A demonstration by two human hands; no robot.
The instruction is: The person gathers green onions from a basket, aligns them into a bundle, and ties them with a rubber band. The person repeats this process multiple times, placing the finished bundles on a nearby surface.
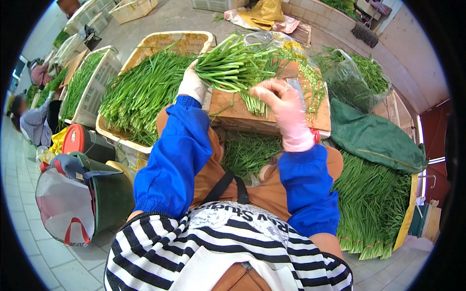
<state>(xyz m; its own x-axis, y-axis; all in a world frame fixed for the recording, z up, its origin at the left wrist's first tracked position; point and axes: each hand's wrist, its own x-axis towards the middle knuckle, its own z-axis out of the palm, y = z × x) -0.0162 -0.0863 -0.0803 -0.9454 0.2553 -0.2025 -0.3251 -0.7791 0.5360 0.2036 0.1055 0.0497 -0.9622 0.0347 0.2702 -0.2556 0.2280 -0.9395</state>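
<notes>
My left hand [192,84], in a pale glove, grips a thick bunch of green chive-like stalks [233,65] above the left part of a wooden board [227,103]. The cut-looking pale ends of the bunch fan out to the right. Close to these ends is my right hand [280,96], in a pinkish glove and blurred, its fingers curled; whether anything is between them cannot be made out. Just behind it a flat metal blade [296,89] shows on the board, its handle hidden. Loose stalks [256,105] lie on the board under my hands, with chopped bits [312,82] along its right side.
A cream plastic crate [174,36] full of green stalks stands at left. Right of the board are a plastic bag of greens [349,82], a green sack [375,134] and banded bundles [371,203]. Trimmings [251,152] cover the floor between my feet. A person [36,120] sits far left.
</notes>
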